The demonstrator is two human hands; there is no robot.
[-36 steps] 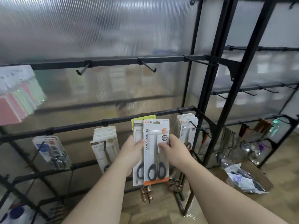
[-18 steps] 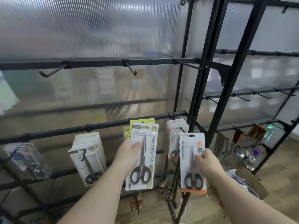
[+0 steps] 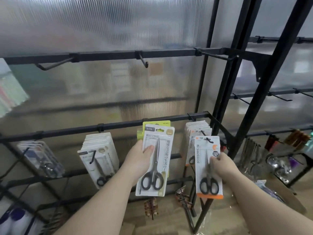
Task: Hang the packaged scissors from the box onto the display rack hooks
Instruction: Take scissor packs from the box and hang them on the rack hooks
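about mid-job here i'd say. the top rail hooks [image 3: 144, 61] are all bare, so there's plenty of room up there. going left to right along the middle rail: first a hook of clear blister packs [image 3: 40, 160] that don't look like scissors to me, then a full stack of scissor packs [image 3: 100, 156] already hanging. next comes the left hand [image 3: 138, 161], its grip clamped on a white pack [image 3: 156, 158] of black-handled scissors. the thumb lies across the front and the pack is upright in front of the rail. a yellow-green card [image 3: 155, 123] peeks out right behind it, and i can't tell if that's in the same hand or on a hook. right of that is another hung stack [image 3: 197, 131]. just in front of it is the orange-edged pack [image 3: 207, 168], with the right hand [image 3: 222, 165] gripping it at its right edge. a hook tip [image 3: 209, 141] shows right at its hang hole, so i reckon it's going on or barely on. left to do: seat that one, hang the white one, then whatever the box holds. the box [image 3: 291, 199] sits low at the far right, open, contents too blurry to count.
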